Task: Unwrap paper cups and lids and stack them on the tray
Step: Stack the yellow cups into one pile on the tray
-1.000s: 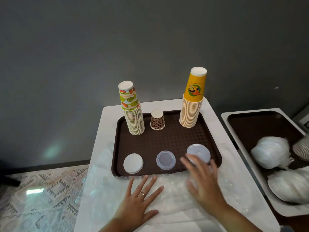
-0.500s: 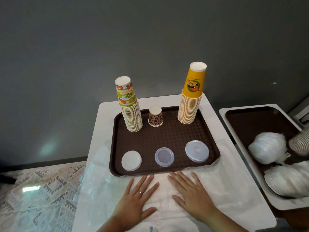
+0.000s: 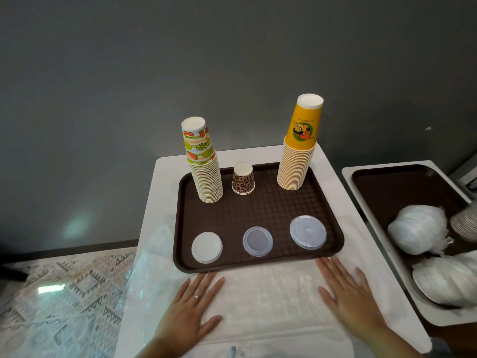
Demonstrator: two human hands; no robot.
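Brown plastic tray (image 3: 258, 213) is set on a white table (image 3: 165, 171), against a grey wall (image 3: 129, 73). Three cup groups are stood upside down along the far edge: a fruit-print cup stack (image 3: 204, 161) at far left, a single leopard-print cup (image 3: 243, 179) in the middle, a yellow cup stack (image 3: 300, 146) at far right. Three lids are laid flat along the near edge, apart from each other: a white lid (image 3: 207, 247) at left, a small clear lid (image 3: 257, 241) in the middle, a larger clear lid (image 3: 308, 231) at right.

Clear plastic wrap (image 3: 258, 293) is spread on the table just in front of the tray. Left hand (image 3: 189, 311) is laid flat on the wrap, fingers straight and spread, nothing gripped; a ring (image 3: 196, 296) is seen on one finger. Right hand (image 3: 353, 301) is also pressed flat on the wrap, fingers extended, nothing held, fingertips close to the tray's near right corner.

A second tray (image 3: 387, 182) is placed on another table to the right, holding wrapped white bundles (image 3: 418, 228); a partly cut-off cup stack (image 3: 464, 223) is seen at the right edge. Patterned floor (image 3: 64, 293) is visible at lower left.
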